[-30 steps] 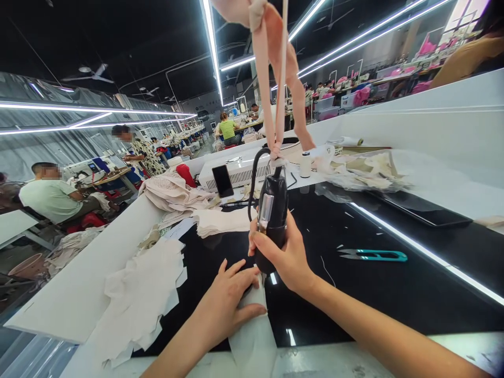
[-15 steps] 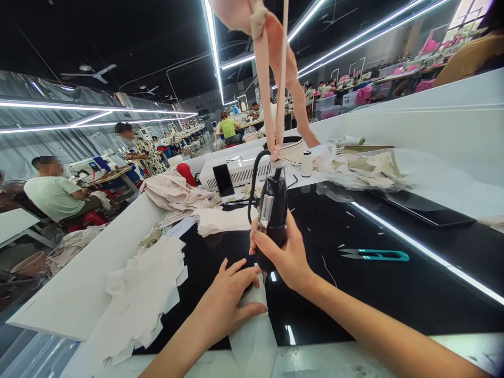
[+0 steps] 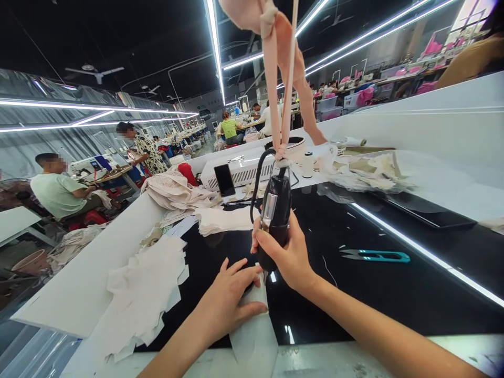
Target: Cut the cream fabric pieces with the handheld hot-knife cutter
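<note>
My right hand (image 3: 289,252) has its grip clamped on the black hanging cutter (image 3: 275,215), upright, tip down at the far end of the white fabric strip (image 3: 254,331). My left hand (image 3: 226,302) lies flat, fingers spread, pinning that strip to the black tabletop (image 3: 394,294). I judge the trim barely begun. Cut pieces (image 3: 145,299) pile left; teal snips (image 3: 374,256) lie right.

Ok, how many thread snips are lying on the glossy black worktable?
1. The teal-handled thread snips lie flat on the glossy black worktable, to the right of the right hand gripping the black handheld tool. Fabric piles farther back could hide others.
</note>
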### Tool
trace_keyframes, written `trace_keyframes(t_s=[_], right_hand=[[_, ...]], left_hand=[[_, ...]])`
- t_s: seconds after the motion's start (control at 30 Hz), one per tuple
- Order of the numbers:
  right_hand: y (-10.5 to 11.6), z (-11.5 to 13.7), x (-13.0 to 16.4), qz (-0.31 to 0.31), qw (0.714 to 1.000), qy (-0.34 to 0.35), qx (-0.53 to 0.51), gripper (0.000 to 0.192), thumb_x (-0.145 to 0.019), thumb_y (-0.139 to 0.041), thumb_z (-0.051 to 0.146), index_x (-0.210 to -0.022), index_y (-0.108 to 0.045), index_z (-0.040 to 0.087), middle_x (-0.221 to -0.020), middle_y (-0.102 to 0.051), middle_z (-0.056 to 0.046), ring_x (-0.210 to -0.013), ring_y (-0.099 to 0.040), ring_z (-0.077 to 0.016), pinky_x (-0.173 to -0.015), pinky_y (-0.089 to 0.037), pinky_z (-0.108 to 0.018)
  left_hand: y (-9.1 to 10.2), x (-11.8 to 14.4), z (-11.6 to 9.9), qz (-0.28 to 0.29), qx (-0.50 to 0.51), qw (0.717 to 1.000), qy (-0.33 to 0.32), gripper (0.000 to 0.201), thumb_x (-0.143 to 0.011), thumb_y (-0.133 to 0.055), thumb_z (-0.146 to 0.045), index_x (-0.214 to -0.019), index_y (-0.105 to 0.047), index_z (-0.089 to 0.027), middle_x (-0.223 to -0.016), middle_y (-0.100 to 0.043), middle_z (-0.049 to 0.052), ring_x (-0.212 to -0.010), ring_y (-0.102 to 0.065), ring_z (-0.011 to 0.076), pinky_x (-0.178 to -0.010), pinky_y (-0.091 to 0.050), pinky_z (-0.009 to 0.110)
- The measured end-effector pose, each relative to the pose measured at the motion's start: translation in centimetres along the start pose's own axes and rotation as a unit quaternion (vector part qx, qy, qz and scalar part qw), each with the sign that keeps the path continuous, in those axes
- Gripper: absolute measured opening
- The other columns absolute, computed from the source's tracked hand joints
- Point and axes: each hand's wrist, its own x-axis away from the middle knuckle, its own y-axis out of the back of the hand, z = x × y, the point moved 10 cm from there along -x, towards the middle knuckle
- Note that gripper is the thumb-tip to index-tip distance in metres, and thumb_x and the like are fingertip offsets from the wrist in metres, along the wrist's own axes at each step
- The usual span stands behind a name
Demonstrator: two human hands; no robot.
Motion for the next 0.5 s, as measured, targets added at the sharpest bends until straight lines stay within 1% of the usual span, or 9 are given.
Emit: trace_keyframes(t_s=[0.2, 0.37, 0.5], right_hand=[[-0.1, 0.3, 0.1, -0.004, 1.0, -0.005, 0.018, 0.027, -0.087, -0.078, 0.037, -0.094, -0.055, 0.028, -0.081, -0.062, 0.005, -0.059, -0.062, -0.0141, -0.057, -0.06, -0.032], [0.1, 0.1, 0.6, 0.001, 1.0, -0.011, -0.007, 0.034, -0.086, -0.081, 0.039, -0.103, -0.054, 0.029, -0.08, -0.064, 0.006, -0.059, -0.063, -0.015, -0.055, -0.059, -0.032], [-0.1, 0.0, 1.0, 0.012, 1.0, -0.012, 0.006, 0.034, -0.087, -0.081, 0.04, -0.103, -0.054, 0.029, -0.081, -0.063, 0.005, -0.059, -0.064, -0.0155, -0.056, -0.059, -0.032]], left_hand=[[0.3, 0.1, -0.3, -0.011, 0.0, 1.0, -0.006, 0.025, -0.094, -0.084, -0.03, -0.107, -0.063, -0.026, -0.138, -0.073, 0.005, -0.16, -0.04, 0.0362, -0.132, -0.016, 0.074], [0.1, 0.0, 0.0, -0.009, -0.001, 1.0, -0.006, 0.026, -0.093, -0.085, -0.03, -0.108, -0.064, -0.026, -0.14, -0.071, 0.006, -0.16, -0.039, 0.037, -0.131, -0.014, 0.075], [0.3, 0.1, -0.3, -0.022, -0.001, 1.0, -0.017, 0.027, -0.093, -0.086, -0.03, -0.108, -0.064, -0.026, -0.139, -0.071, 0.004, -0.154, -0.047, 0.0344, -0.132, -0.015, 0.075]])
